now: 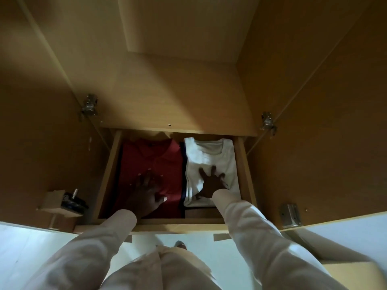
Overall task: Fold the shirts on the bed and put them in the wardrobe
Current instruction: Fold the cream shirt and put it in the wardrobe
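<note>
A pulled-out wooden drawer (246,164) of the wardrobe holds two folded shirts side by side. On the left lies a red polo shirt (152,158), and my left hand (146,193) rests flat on its lower part with fingers spread. To the right lies a white T-shirt (211,151), collar toward the back. My right hand (211,183) presses flat on the white T-shirt with fingers spread wide. A dark blue edge of cloth shows between the two shirts.
Both wardrobe doors (31,122) stand open to either side, with metal hinges (90,105). A shelf (178,91) sits above the drawer. A small box with a dark object (67,201) lies at the lower left. Pale floor (25,248) shows below.
</note>
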